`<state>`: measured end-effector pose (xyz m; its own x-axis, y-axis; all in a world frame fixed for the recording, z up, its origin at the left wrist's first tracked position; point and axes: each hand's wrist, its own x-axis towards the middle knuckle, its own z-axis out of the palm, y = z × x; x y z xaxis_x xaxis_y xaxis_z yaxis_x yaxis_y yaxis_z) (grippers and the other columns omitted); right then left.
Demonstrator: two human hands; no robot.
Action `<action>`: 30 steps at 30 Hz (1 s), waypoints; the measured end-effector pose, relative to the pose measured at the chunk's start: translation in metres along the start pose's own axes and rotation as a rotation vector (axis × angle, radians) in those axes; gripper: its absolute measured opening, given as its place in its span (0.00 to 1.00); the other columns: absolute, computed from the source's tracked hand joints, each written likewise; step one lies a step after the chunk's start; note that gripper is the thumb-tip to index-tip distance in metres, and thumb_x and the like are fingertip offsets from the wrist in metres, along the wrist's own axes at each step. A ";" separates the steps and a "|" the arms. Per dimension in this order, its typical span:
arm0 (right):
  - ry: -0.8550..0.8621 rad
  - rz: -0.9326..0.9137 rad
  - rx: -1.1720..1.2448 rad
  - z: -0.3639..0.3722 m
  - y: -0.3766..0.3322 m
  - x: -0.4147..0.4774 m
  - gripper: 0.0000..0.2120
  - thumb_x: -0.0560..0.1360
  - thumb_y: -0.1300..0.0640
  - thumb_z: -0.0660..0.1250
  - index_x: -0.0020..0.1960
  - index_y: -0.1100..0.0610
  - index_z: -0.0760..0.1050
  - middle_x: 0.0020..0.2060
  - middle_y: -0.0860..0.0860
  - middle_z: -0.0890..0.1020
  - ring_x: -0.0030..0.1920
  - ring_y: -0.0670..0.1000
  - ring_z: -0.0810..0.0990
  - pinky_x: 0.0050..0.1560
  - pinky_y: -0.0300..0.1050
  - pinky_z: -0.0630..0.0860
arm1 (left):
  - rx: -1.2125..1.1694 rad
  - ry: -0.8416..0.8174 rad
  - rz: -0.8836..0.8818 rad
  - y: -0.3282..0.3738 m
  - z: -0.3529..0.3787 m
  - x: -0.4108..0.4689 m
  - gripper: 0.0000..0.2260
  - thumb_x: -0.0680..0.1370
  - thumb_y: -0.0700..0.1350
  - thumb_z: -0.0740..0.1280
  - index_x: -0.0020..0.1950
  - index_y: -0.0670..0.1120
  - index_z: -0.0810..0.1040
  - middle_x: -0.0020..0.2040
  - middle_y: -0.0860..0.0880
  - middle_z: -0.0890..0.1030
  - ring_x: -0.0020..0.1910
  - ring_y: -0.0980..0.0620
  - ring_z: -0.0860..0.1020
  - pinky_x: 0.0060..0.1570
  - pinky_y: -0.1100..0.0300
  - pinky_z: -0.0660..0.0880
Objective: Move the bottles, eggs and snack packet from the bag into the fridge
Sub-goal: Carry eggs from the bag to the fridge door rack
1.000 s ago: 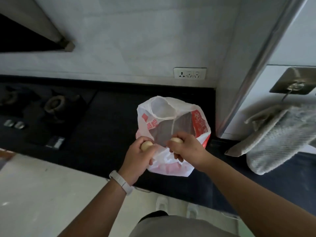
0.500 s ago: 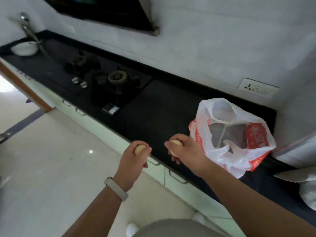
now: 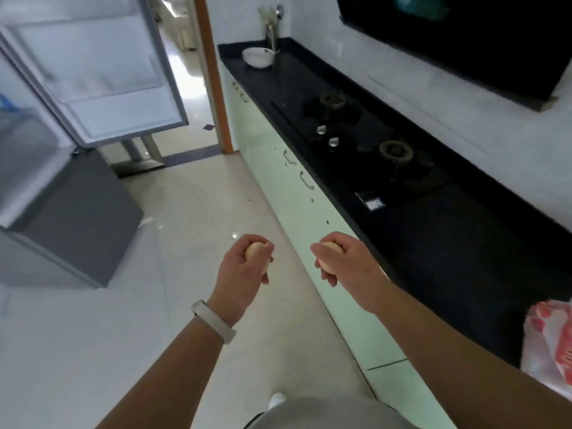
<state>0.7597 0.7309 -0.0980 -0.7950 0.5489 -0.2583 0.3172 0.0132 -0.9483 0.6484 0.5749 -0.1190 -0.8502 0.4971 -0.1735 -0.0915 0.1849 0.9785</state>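
Left hand curled round 1 egg; right hand curled round a second egg. The 2 hands are at frame centre, apart, in the air. The open fridge door is at upper left, up-left of both hands, and the left hand is nearer. Bag is at lower right on the counter. Each egg's long axis reads roughly up-down in frame. Fingers hide most of the shell, so I cannot tell which end is blunt. Judgement: carry leg, eggs not yet shelved.
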 end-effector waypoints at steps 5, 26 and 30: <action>-0.193 -0.030 -0.083 0.071 -0.021 0.029 0.09 0.75 0.56 0.68 0.42 0.62 0.74 0.32 0.54 0.78 0.29 0.50 0.75 0.30 0.46 0.71 | -0.064 0.204 -0.045 -0.015 -0.072 -0.008 0.04 0.79 0.42 0.66 0.48 0.43 0.79 0.42 0.41 0.80 0.32 0.48 0.76 0.28 0.64 0.72; -0.560 -0.084 -0.041 0.214 -0.099 0.266 0.09 0.75 0.57 0.69 0.39 0.60 0.74 0.31 0.54 0.78 0.28 0.50 0.74 0.27 0.42 0.68 | 0.021 0.624 -0.149 0.010 -0.186 0.156 0.05 0.79 0.42 0.65 0.47 0.44 0.79 0.42 0.41 0.81 0.32 0.48 0.77 0.29 0.65 0.73; -0.567 -0.089 -0.007 0.225 -0.125 0.323 0.09 0.75 0.58 0.69 0.40 0.62 0.74 0.31 0.55 0.78 0.27 0.50 0.74 0.26 0.41 0.67 | 0.046 0.652 -0.103 0.032 -0.194 0.210 0.06 0.79 0.42 0.64 0.46 0.45 0.80 0.40 0.43 0.81 0.30 0.49 0.77 0.31 0.63 0.74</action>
<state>0.3466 0.7189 -0.1041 -0.9713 0.0108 -0.2377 0.2380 0.0455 -0.9702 0.3665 0.5202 -0.1019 -0.9793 -0.1373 -0.1490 -0.1795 0.2470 0.9522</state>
